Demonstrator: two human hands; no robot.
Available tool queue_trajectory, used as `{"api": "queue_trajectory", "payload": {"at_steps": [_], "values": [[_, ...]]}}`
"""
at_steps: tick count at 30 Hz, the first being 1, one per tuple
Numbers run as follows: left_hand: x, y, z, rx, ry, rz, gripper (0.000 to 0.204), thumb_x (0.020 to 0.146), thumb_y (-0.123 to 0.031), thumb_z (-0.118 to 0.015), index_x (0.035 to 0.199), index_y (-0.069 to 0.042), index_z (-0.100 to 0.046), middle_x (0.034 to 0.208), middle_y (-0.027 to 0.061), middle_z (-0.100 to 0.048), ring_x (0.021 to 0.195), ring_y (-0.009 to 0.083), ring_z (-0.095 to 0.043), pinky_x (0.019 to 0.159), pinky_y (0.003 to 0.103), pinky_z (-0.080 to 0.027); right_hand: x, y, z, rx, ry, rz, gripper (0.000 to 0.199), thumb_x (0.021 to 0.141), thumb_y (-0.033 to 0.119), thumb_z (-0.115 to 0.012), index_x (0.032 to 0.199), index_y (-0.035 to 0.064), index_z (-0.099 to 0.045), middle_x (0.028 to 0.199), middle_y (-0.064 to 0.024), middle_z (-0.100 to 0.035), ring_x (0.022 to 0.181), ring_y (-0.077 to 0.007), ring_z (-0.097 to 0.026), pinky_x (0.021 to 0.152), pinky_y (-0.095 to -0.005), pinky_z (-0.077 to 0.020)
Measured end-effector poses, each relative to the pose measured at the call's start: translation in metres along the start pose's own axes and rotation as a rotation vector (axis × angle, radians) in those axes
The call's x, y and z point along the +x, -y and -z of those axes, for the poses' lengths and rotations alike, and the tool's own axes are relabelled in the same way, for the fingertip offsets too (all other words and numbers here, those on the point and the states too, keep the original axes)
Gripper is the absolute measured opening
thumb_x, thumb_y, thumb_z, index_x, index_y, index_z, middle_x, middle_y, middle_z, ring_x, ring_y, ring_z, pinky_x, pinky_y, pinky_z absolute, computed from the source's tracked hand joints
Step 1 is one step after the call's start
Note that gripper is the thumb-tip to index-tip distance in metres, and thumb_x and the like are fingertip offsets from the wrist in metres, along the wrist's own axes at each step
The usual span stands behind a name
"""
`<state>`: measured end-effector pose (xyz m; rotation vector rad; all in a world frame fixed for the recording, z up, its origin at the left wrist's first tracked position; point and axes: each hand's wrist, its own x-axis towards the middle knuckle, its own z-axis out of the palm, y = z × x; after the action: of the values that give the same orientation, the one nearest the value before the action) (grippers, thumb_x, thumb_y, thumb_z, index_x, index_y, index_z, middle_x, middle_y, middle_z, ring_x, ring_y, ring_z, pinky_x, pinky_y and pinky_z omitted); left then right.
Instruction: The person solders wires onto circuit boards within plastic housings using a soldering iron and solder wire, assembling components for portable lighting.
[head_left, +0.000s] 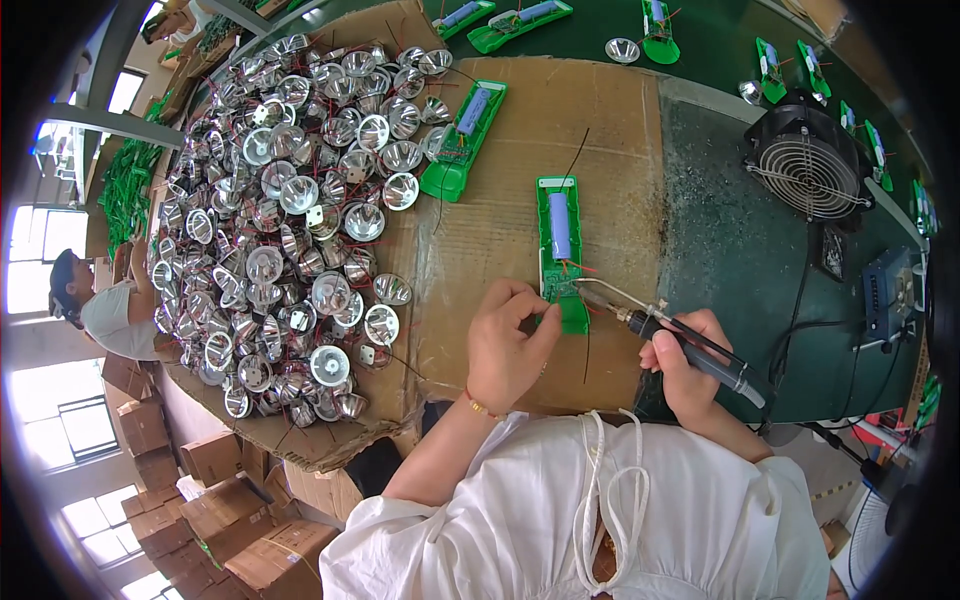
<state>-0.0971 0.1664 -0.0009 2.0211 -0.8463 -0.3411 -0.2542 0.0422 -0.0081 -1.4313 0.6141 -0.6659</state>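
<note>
A green flashlight housing half (576, 322) lies upright in front of me on the cardboard, its wide end toward me. Inside it sit a purple cylindrical battery (560, 225) and a small circuit board (562, 287) with thin red and black wires. My left hand (508, 335) is at the board's left edge, thumb and fingers pinched together; what they hold is hidden. My right hand (690, 365) grips a black soldering iron (700, 352) from the right. The iron's tip and its thin metal feed tube reach the board's right side.
A big heap of silvery reflector cups (300, 195) with wires covers the left. Another green housing (447, 178) lies beside it. To the right stand a black fan (808, 175) and a blue box (888, 290) with cables. More housings line the far edge. Another person (115, 305) works at left.
</note>
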Motion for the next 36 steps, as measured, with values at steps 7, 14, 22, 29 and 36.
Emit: {"api": "queue_trajectory", "payload": {"at_steps": [7,14,22,29,36], "values": [[0.0,0.001,0.0,-0.005,0.01,0.01,0.009,0.075,-0.008,-0.064,0.071,-0.001,-0.061,0.08,0.009,-0.053,0.058,0.0176,-0.053,0.048,0.026,-0.043,-0.001,0.001,0.01,0.092,-0.03,-0.014,0.015,0.082,0.005,-0.06,0.087,-0.0022,-0.048,0.068,-0.0111,-0.058,0.055,-0.0124,-0.057,0.051,-0.0253,-0.0494],[0.002,0.001,0.0,0.026,0.005,-0.009,0.009,0.074,-0.008,-0.065,0.071,-0.001,-0.061,0.078,0.0085,-0.053,0.057,0.018,-0.053,0.047,0.026,-0.043,0.001,-0.003,0.017,0.067,-0.073,-0.039,0.014,0.083,0.005,-0.058,0.087,-0.0015,-0.047,0.065,-0.0104,-0.058,0.054,-0.0119,-0.056,0.049,-0.0238,-0.0478],[0.009,-0.002,0.021,0.043,0.146,0.156,0.013,0.076,-0.014,-0.065,0.074,-0.001,-0.065,0.064,0.0104,-0.063,0.055,0.0149,-0.062,0.053,0.026,-0.048,0.006,-0.007,0.036,0.08,-0.134,-0.043,0.013,0.083,0.005,-0.059,0.086,-0.0009,-0.047,0.064,-0.0098,-0.058,0.052,-0.011,-0.055,0.047,-0.0221,-0.0452],[0.161,-0.027,-0.023,0.43,0.22,-0.242,0.021,0.073,-0.021,-0.057,0.064,-0.004,-0.065,0.062,0.0163,-0.06,0.056,0.033,-0.06,0.055,0.04,-0.049,0.015,-0.008,0.052,0.087,-0.207,-0.131,0.012,0.083,0.005,-0.059,0.085,-0.0003,-0.048,0.065,-0.0097,-0.058,0.054,-0.0112,-0.056,0.048,-0.0223,-0.0457],[0.313,-0.019,-0.04,0.214,-0.074,-0.238,0.043,0.078,-0.034,-0.061,0.111,-0.006,-0.058,0.104,0.0176,-0.06,0.093,0.0318,-0.058,0.079,0.038,-0.046,0.018,-0.01,0.052,0.142,-0.206,-0.174,0.013,0.082,0.004,-0.059,0.083,0.0,-0.047,0.066,-0.0102,-0.059,0.055,-0.0117,-0.057,0.051,-0.0243,-0.0481]]}}
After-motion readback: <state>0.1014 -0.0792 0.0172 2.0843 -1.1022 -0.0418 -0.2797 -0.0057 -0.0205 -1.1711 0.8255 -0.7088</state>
